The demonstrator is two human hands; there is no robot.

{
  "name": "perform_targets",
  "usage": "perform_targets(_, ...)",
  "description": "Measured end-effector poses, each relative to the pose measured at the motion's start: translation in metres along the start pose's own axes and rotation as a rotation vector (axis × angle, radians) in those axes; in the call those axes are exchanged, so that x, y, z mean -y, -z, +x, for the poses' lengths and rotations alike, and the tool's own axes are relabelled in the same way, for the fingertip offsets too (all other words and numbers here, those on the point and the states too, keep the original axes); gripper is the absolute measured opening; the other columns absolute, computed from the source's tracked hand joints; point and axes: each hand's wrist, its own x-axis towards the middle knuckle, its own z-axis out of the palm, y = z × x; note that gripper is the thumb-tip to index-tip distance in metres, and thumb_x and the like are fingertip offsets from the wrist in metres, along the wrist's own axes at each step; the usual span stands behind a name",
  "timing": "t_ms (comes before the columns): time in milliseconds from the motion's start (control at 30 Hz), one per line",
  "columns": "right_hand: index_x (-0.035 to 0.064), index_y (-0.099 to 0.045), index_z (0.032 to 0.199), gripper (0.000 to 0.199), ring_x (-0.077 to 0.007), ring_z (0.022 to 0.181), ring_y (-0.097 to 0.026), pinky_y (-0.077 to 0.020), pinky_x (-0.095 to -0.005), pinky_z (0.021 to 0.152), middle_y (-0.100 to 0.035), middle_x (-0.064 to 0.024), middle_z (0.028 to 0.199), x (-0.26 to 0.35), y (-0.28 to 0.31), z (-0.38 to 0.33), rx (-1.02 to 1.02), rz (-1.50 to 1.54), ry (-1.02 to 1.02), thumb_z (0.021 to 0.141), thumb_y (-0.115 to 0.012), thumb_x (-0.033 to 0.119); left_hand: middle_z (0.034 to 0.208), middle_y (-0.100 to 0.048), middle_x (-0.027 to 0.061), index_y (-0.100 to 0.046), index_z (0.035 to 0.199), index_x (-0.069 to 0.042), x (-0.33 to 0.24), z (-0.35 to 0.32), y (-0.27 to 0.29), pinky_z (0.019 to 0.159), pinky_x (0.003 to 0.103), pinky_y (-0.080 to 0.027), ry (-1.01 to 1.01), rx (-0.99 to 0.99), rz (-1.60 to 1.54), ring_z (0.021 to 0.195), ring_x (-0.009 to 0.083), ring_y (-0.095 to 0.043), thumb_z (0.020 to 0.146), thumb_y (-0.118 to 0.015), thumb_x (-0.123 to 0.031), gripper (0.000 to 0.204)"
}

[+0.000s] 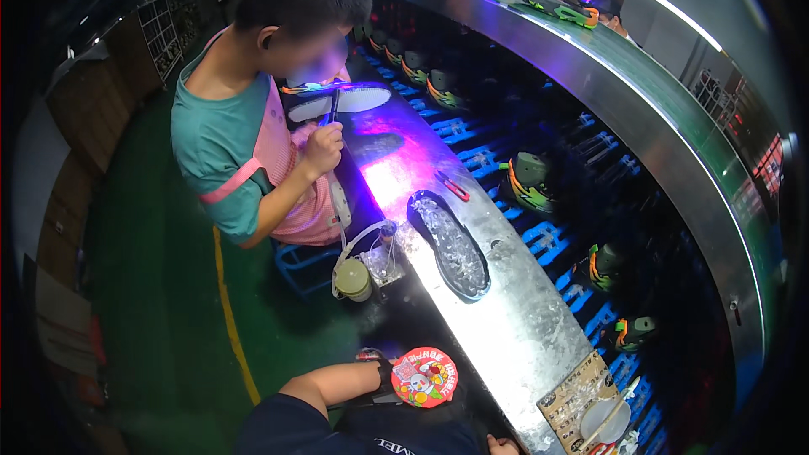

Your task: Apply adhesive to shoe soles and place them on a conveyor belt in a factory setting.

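Note:
At the lower edge my left forearm reaches in front of my dark shirt, with a black band at the wrist. A round red hand fan [424, 377] with a colourful cartoon print covers my left hand and appears held there; the fingers are hidden. My right hand [501, 445] shows only partly at the bottom edge, beside the near side of the metal bench [514, 329]; its grip is unclear. On the bench lies a dark shoe sole [451, 248], its hollow holding whitish, shiny material. Beyond it are red-handled snips [452, 186].
A co-worker [227, 118] in a pink apron holds a slim tool near a shoe part [366, 99]. A pale green pot [353, 278] stands by the bench. Cardboard [581, 400] carries a white bowl [604, 418]. Shoe uppers [529, 181] ride the blue-slatted conveyor behind.

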Motion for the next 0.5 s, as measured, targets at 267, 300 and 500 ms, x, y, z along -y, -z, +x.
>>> perform_targets(267,-0.0004,-0.060,0.076,0.050,-0.0394,0.080,-0.056,-0.0416,-0.0405,0.073,-0.059,-0.0245,0.075,-0.027,-0.011,0.017,0.008,0.096,0.094,0.077,-0.052,0.049,0.086,-0.051,0.0124,-0.035,0.117,0.003,-0.005,0.003,0.001,0.050,0.025,-0.049,-0.050,-0.016,0.199,0.070,0.0167,-0.057,0.086,-0.044,-0.024,0.043)
perform_targets(300,-0.0004,-0.060,0.076,0.050,-0.0394,0.080,-0.056,-0.0416,-0.0405,0.073,-0.059,-0.0245,0.075,-0.026,-0.013,0.019,0.001,0.105,0.098,0.077,-0.052,0.049,0.085,-0.051,0.0118,-0.035,0.117,0.003,-0.008,0.004,-0.005,0.048,0.024,-0.049,-0.068,0.018,0.270,0.069,0.0161,-0.057,0.086,-0.044,-0.024,0.043)
perform_targets(500,-0.0022,-0.060,0.079,0.050,-0.0400,0.085,-0.054,-0.0409,-0.0388,0.076,-0.058,-0.0261,0.080,0.028,0.021,-0.013,0.017,-0.017,0.069,0.078,-0.050,0.047,0.084,-0.049,0.0110,-0.035,0.116,0.003,-0.005,0.002,0.005,0.046,0.024,-0.049,-0.035,-0.003,0.247,0.066,0.0144,-0.056,0.086,-0.042,-0.024,0.041)
